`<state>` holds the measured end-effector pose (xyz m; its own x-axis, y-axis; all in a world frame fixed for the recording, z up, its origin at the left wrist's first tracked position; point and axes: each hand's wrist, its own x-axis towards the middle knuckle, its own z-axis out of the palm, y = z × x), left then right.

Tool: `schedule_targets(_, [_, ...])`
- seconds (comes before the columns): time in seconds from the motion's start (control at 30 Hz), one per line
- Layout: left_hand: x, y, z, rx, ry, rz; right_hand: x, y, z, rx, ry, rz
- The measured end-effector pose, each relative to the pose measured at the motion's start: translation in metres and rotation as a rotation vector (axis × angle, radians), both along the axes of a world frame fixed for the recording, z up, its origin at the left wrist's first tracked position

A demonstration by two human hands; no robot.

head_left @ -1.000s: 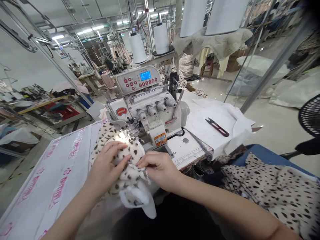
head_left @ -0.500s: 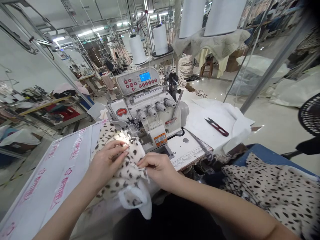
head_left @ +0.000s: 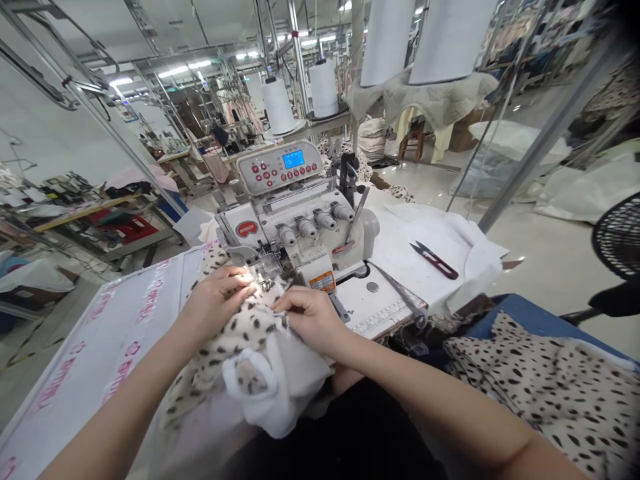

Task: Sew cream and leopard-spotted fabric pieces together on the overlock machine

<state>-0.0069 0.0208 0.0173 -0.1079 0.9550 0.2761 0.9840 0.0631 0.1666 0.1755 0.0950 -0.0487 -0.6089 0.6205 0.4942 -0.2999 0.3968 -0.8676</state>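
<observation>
Cream fabric with dark spots (head_left: 235,343) runs under the presser foot of an overlock sewing machine (head_left: 305,227), whose needle area is lit. My left hand (head_left: 215,300) pinches this fabric just left of the foot. My right hand (head_left: 307,317) grips the fabric's edge to the right, near the machine's front. A white fabric part (head_left: 275,393) with a rounded, folded opening hangs below my hands toward my lap. The fingertips of both hands partly hide the cloth they hold.
Dark red thread snips (head_left: 434,260) lie on white cloth right of the machine. More spotted fabric (head_left: 545,380) is heaped at the right, near a black fan (head_left: 620,233). White thread cones (head_left: 277,107) stand behind. A printed white covering (head_left: 125,327) lies over the table at left.
The spotted fabric has moved toward the presser foot, with my right hand closer to it. More of the white part shows below, its opening now rounder.
</observation>
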Motion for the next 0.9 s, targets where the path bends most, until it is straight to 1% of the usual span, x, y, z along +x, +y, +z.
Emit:
schedule_targets(0.1, [-0.010, 0.008, 0.003, -0.038, -0.039, 0.070, -0.004, 0.003, -0.002, 0.052, 0.036, 0.002])
schedule_targets(0.17, [-0.010, 0.005, 0.005, -0.052, -0.062, 0.083, 0.000, 0.001, -0.005, 0.068, 0.053, -0.012])
schedule_targets(0.2, [-0.006, 0.000, 0.005, -0.022, -0.060, 0.094, 0.004, -0.001, -0.008, 0.052, 0.047, -0.029])
schedule_targets(0.27, [0.012, -0.018, 0.002, 0.121, -0.015, 0.131, 0.013, -0.007, -0.013, -0.050, 0.010, -0.071])
schedule_targets(0.3, [0.025, -0.029, -0.002, 0.224, 0.026, 0.156, 0.018, -0.010, -0.016, -0.124, -0.015, -0.074])
schedule_targets(0.37, [0.052, -0.052, -0.015, 0.372, 0.120, 0.168, 0.024, -0.016, -0.022, -0.257, -0.078, -0.014])
schedule_targets(0.43, [0.073, -0.069, -0.032, 0.408, 0.207, 0.152, 0.026, -0.021, -0.026, -0.323, -0.132, 0.109])
schedule_targets(0.47, [0.079, -0.074, -0.040, 0.414, 0.248, 0.155, 0.026, -0.022, -0.027, -0.342, -0.151, 0.166])
schedule_targets(0.53, [0.079, -0.078, -0.052, 0.394, 0.315, 0.169, 0.024, -0.025, -0.028, -0.375, -0.185, 0.226])
schedule_targets(0.57, [0.075, -0.078, -0.053, 0.379, 0.346, 0.166, 0.023, -0.025, -0.029, -0.391, -0.208, 0.230])
schedule_targets(0.63, [0.063, -0.077, -0.048, 0.344, 0.398, 0.131, 0.021, -0.027, -0.029, -0.403, -0.270, 0.214])
schedule_targets(0.73, [0.050, -0.072, -0.023, 0.294, 0.447, 0.100, 0.018, -0.032, -0.029, -0.413, -0.339, 0.204])
schedule_targets(0.83, [0.058, -0.065, 0.004, 0.184, 0.399, 0.138, 0.011, -0.042, -0.029, -0.528, -0.352, 0.237])
schedule_targets(0.9, [0.072, -0.058, 0.014, 0.126, 0.342, 0.131, 0.003, -0.051, -0.028, -0.621, -0.312, 0.286])
